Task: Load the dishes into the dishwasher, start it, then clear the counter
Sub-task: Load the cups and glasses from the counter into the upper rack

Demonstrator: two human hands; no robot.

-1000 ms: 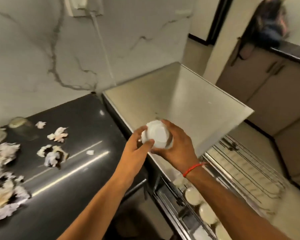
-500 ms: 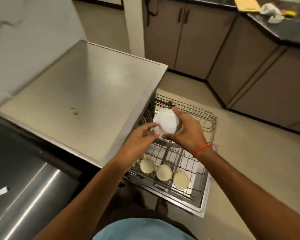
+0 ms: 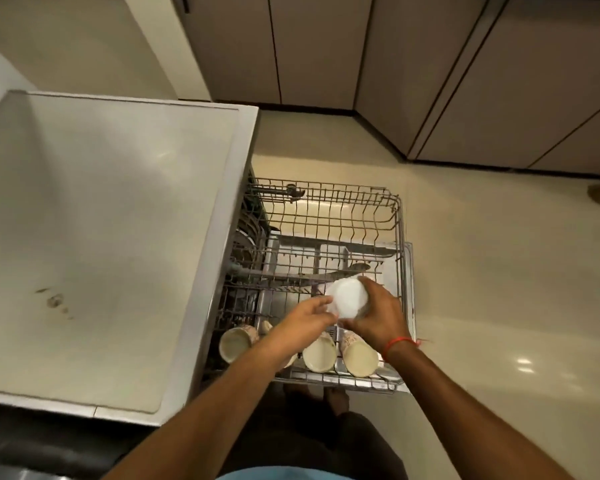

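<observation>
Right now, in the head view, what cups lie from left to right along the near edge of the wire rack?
Cream cup lying tipped at the left → cream cup in the middle → patterned cream cup at the right.

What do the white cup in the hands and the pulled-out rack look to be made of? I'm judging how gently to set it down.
The white cup, gripped by the right hand and touched by the left hand, looks like glazed ceramic: opaque, smooth, bright white, though plastic can't be excluded. The rack looks like metal wire, thin pale rods in a grid, possibly coated.
</observation>
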